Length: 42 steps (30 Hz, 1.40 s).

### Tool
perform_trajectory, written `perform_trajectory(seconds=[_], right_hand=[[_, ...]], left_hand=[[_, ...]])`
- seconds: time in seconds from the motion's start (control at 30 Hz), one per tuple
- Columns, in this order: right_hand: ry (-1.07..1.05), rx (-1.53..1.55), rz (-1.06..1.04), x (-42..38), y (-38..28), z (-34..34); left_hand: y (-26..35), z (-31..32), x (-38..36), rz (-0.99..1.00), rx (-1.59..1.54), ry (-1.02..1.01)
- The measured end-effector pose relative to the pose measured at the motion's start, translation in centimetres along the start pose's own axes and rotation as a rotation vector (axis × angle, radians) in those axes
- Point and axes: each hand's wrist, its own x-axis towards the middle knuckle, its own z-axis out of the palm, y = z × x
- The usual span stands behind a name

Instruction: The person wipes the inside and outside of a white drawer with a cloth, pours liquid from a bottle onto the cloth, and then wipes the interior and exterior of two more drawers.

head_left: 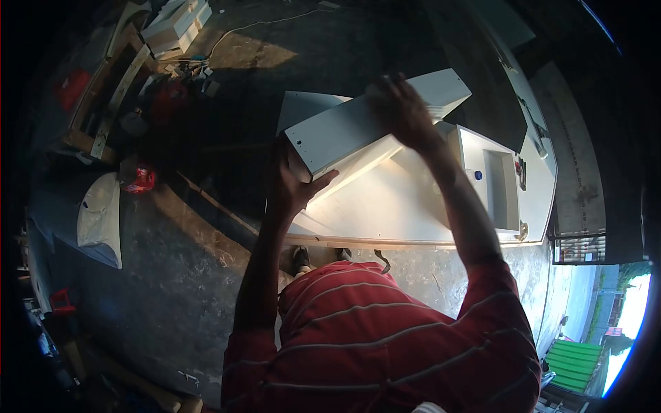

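Note:
A long white panel piece (358, 124) with small holes near its ends lies slantwise over the work table. My left hand (296, 184) is wrapped around its near left end, thumb along the lower edge. On the upper face of the piece rests my right hand (407, 113), smeared by motion. A greyish blur shows under its bent fingers; what it is I cannot make out. Beneath the piece is another white board (299, 103). To the right, an open white box (499, 186) stands on the table, with a small blue round thing (478, 175) at its left side.
The white-topped table (385, 213) has its front edge close to my body. Small tools (522, 175) lie beside the box. On the floor at left are a wooden frame (103, 131), a red bag (142, 179) and a curved white piece (100, 217). White boxes (175, 27) stand further back.

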Motion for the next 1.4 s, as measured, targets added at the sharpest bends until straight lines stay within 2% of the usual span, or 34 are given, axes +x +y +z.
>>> perform_trajectory(seconds=[0.03, 0.1, 0.17, 0.2, 0.23, 0.27, 0.3, 0.37, 0.4, 0.43, 0.47, 0.5, 0.53, 0.6, 0.63, 0.7, 0.77, 0.8, 0.83, 0.9, 0.97, 1.0, 1.07, 1.1, 1.13, 1.17, 1.2, 1.23, 1.3, 1.37, 1.4], right_hand=[[0.006, 0.203, 0.095, 1.5, -4.2, -1.1], [-0.09, 0.362, 0.027, 4.5, -11.5, -3.8], [-0.195, 0.44, 0.032, 5.2, -13.5, -4.9], [-0.202, 0.392, -0.158, 5.4, -12.2, -5.6], [-0.146, 0.466, -0.066, 4.6, -10.9, -4.5], [-0.176, 0.319, -0.102, 3.6, -8.4, -3.6], [-0.207, 0.176, -0.138, 2.4, -5.0, -2.9], [-0.24, 0.083, 0.008, -0.8, 3.3, -0.6], [-0.34, 0.099, 0.165, -2.1, 7.3, -0.9], [-0.397, 0.042, 0.221, -3.7, 12.0, -0.4], [-0.41, 0.12, 0.41, -5.1, 16.1, -0.7], [-0.419, 0.2, 0.6, -6.2, 18.6, -1.2], [-0.407, 0.196, 0.606, -6.5, 19.5, -1.8], [-0.422, 0.09, 0.933, -6.7, 20.8, -2.7], [-0.412, 0.088, 0.937, -5.9, 20.0, -2.9], [0.382, 0.085, 0.716, -3.6, 16.6, -1.7], [0.503, 0.196, 0.551, 0.3, 9.6, -4.5], [0.386, 0.314, 0.504, 0.8, 7.2, -4.6], [0.288, 0.566, 0.488, 2.2, 3.3, -6.2], [0.026, 0.549, 0.176, 2.2, -1.0, -4.6], [-0.029, 0.36, 0.137, 1.1, -3.2, -4.0], [-0.073, 0.368, 0.126, 0.6, -2.2, -3.9], [-0.082, 0.331, 0.261, -1.1, 2.1, -3.8], [-0.068, 0.163, 0.293, -3.0, 5.5, -2.7], [-0.071, 0.165, 0.246, -4.4, 9.3, -2.6], [-0.057, 0.035, 0.132, -6.2, 13.5, -1.4], [-0.072, 0.134, 0.208, -6.2, 14.5, -2.2], [-0.161, 0.159, 0.33, -6.4, 14.9, -2.6], [-0.15, 0.088, 0.235, -5.8, 13.8, -2.1], [0.003, 0.31, 0.33, -3.3, 7.1, -1.8], [0.022, 0.37, 0.234, -1.6, 3.2, -3.2]], left_hand=[[-0.3, 0.0, 0.1, 0.004, -0.002, -0.001], [-0.6, -0.1, -0.3, 0.044, 0.04, 0.01], [-0.2, -0.6, -0.2, 0.059, 0.037, -0.021], [0.2, -0.9, 0.0, 0.069, 0.042, -0.04], [0.5, -1.0, 0.1, 0.078, 0.049, -0.055], [0.6, -0.7, 0.1, 0.016, -0.023, -0.004], [1.0, -0.7, 0.1, -0.107, -0.141, -0.037], [1.0, -0.4, -0.1, -0.102, -0.197, -0.012], [0.6, -0.3, 0.0, -0.093, -0.196, -0.01], [0.0, -0.1, 0.0, -0.055, -0.171, 0.002], [-0.2, -0.2, 0.0, -0.018, -0.147, 0.012], [0.0, -0.4, 0.0, -0.008, -0.144, 0.006], [0.2, -0.8, 0.2, 0.039, -0.034, -0.031], [0.6, -1.1, 0.2, 0.096, 0.079, -0.071], [0.7, -1.1, 0.1, 0.082, 0.086, -0.039], [0.5, -0.6, -0.2, 0.065, 0.086, -0.003], [-0.3, -0.3, -0.6, -0.091, -0.226, -0.012], [-0.1, -0.5, -0.5, -0.105, -0.217, -0.024], [0.0, -0.7, -0.5, -0.108, -0.213, -0.037], [-0.1, -0.9, -0.7, -0.135, -0.161, -0.085], [-0.3, -0.8, -1.0, -0.16, -0.174, -0.074], [-0.5, -0.8, -1.1, -0.182, -0.19, -0.052], [-0.7, -0.8, -1.1, -0.133, -0.133, -0.032], [-0.7, -0.8, -1.2, -0.079, -0.083, -0.014], [-0.8, -0.9, -1.0, -0.08, -0.077, -0.012], [-0.8, -0.9, -0.9, -0.047, -0.046, -0.013], [-0.9, -0.8, -1.0, -0.018, -0.015, -0.017], [-0.9, -0.9, -1.2, -0.024, -0.009, -0.019], [-1.3, -0.9, -1.1, -0.106, -0.047, -0.065], [-1.8, -0.8, -1.2, -0.079, -0.052, -0.051], [-1.9, -0.7, -1.4, -0.051, -0.064, -0.04]])
